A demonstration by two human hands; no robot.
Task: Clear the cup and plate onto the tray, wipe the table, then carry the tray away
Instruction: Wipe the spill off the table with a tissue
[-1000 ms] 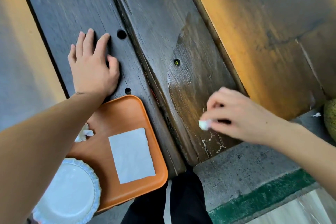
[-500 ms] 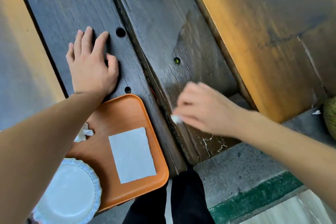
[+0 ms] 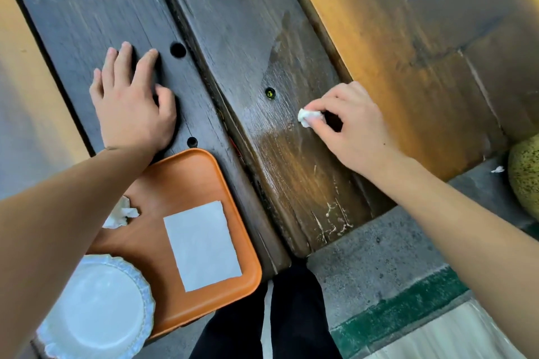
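Observation:
An orange tray (image 3: 186, 172) rests on the near end of a dark wooden plank table (image 3: 239, 26). On the tray lie a white frilled plate (image 3: 96, 306) at the near left corner, a flat white napkin (image 3: 202, 245) and a crumpled tissue (image 3: 121, 214). No cup is visible. My left hand (image 3: 132, 105) lies flat on the left plank just beyond the tray, fingers spread. My right hand (image 3: 347, 128) pinches a small wadded white tissue (image 3: 307, 116) against the right plank, beside a wet glossy patch (image 3: 291, 160).
The planks have round holes (image 3: 178, 49) and a screw head (image 3: 270, 93). The table ends near me above a grey concrete floor (image 3: 379, 256) with a green stripe. A speckled green fruit (image 3: 525, 175) sits at the right edge. My dark trousers (image 3: 291, 315) show below.
My right hand swept the tissue wad left toward the gap between the planks, then back right and farther up the plank. My left hand stayed flat in place.

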